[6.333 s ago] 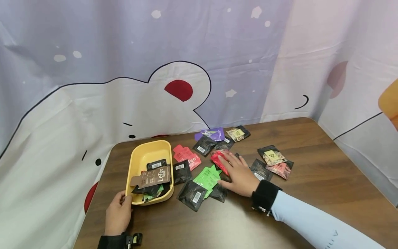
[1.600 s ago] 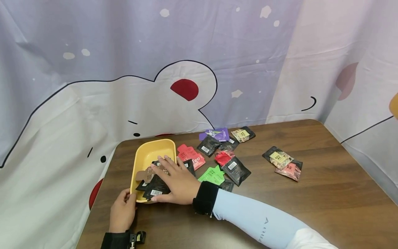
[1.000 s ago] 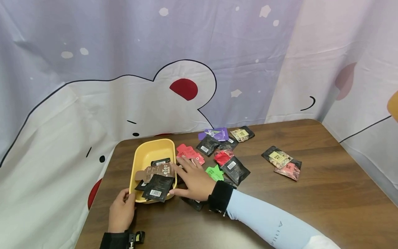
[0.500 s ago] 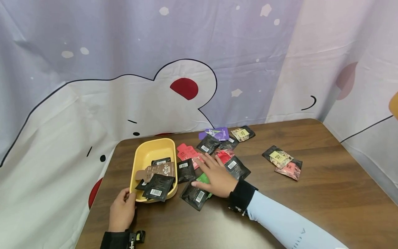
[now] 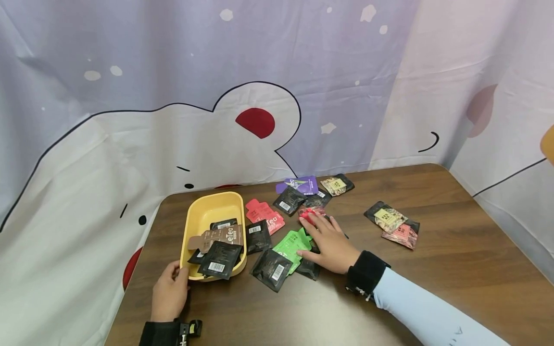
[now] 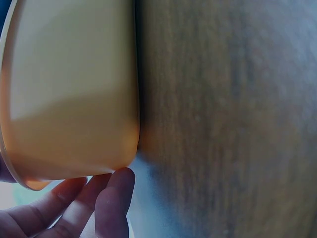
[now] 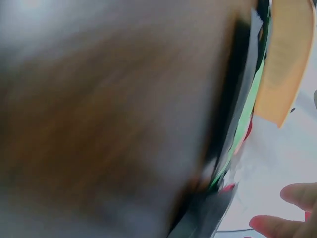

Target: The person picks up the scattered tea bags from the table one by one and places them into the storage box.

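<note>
My left hand (image 5: 169,294) grips the near left corner of a yellow plastic bin (image 5: 212,204); its fingers (image 6: 114,198) touch the bin wall in the left wrist view. Inside lie a brown LeTea packet (image 5: 229,234), a black sachet (image 5: 220,259) on top and more sachets partly hidden. My right hand (image 5: 333,250) is spread over the loose pile, fingertips at a red packet (image 5: 308,214) and thumb near a green packet (image 5: 294,246). It covers a black sachet beneath. In the right wrist view its fingers (image 7: 277,225) are apart, holding nothing visible.
Black sachets (image 5: 271,270) and a pink packet (image 5: 265,216) lie between bin and hand. A purple packet (image 5: 303,185) and a yellow-labelled sachet (image 5: 337,184) are at the back edge. Two patterned sachets (image 5: 391,226) overlap on the right of the wooden table (image 5: 450,259). A curtain hangs behind.
My right hand has moved from over the bin rightward to the pile. A black sachet lies on the brown packet that was not there in the earliest frame. The left hand stays put.
</note>
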`<state>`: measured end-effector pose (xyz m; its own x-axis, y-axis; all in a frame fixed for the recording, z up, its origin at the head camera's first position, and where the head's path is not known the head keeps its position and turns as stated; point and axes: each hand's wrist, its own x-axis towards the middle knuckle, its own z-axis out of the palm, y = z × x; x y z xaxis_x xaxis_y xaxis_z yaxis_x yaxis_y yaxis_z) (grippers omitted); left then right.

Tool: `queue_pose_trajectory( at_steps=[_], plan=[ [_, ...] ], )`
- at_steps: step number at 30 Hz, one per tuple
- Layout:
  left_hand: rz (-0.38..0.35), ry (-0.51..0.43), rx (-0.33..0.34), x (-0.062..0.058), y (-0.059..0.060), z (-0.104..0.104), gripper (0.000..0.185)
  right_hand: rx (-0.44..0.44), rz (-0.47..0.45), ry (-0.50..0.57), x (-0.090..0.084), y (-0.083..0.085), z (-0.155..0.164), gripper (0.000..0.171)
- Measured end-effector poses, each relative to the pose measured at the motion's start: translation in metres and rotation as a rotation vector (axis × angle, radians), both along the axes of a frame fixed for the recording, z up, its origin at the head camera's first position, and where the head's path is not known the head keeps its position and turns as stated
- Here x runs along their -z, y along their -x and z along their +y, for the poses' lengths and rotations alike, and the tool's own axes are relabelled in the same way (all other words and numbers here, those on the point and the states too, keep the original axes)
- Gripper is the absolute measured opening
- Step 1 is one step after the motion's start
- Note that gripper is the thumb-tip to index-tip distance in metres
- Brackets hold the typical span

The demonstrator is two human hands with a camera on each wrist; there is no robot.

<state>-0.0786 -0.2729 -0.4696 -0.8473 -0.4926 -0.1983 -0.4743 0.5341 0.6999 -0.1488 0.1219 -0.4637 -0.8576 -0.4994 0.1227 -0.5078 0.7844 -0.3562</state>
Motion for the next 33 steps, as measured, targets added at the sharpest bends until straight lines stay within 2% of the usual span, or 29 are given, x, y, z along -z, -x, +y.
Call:
queue_pose_trajectory(
  at_steps=[8, 16, 25, 33],
  plan=[
    [0.012, 0.001, 0.002, -0.001, 0.001, 0.0, 0.046, 0.059, -0.046, -0.059, 0.001, -0.001, 0.024, 0.086],
    [0.013, 0.002, 0.003, -0.001, 0.001, 0.0, 0.046, 0.065, -0.091, -0.094, 0.004, 0.0, 0.036, 0.081],
    [0.011, 0.006, 0.01, -0.002, -0.001, 0.0, 0.046, 0.055, -0.097, -0.126, 0.003, 0.001, 0.038, 0.075],
    [0.006, 0.008, 0.006, 0.001, 0.0, -0.001, 0.046, 0.067, -0.066, -0.103, 0.005, 0.001, 0.039, 0.068]
  ],
)
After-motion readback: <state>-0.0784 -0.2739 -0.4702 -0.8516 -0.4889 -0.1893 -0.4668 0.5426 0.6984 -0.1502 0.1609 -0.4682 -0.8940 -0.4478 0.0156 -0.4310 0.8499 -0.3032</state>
